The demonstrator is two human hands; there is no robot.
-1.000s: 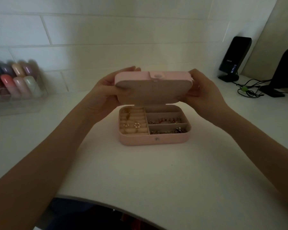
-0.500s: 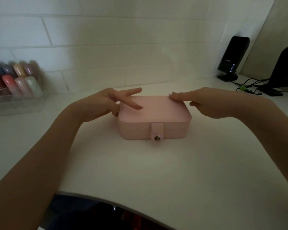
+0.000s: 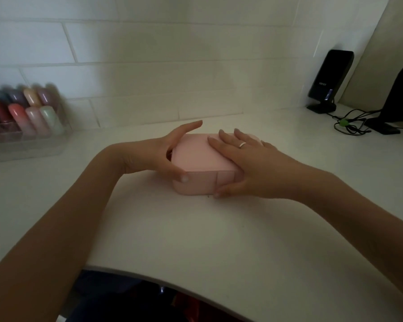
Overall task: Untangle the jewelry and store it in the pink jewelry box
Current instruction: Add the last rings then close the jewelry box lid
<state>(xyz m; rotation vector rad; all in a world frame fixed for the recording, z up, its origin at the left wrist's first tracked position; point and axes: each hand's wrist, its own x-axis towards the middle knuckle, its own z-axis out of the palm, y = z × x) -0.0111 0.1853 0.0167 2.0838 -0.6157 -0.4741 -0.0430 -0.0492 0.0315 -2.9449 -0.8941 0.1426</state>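
Note:
The pink jewelry box (image 3: 196,156) sits closed on the white table (image 3: 219,228), lid down. My left hand (image 3: 163,152) clasps its left end, thumb on the front wall and fingers along the back. My right hand (image 3: 244,163) lies flat on the lid with the thumb pressed against the front, over the strap and its snap. A ring shows on one finger of that hand. The jewelry is hidden inside the box.
A clear organizer with several coloured bottles (image 3: 23,117) stands at the far left by the tiled wall. At the far right are a black speaker (image 3: 328,82), a tangle of black cables (image 3: 349,124) and a dark stand (image 3: 391,108). The table's curved front edge (image 3: 172,282) is near me.
A second ago the lid was up and the jewelry showed; both hands lowered it. Since then my hands have gone from fingertips on the lid to clasping the box's ends and front.

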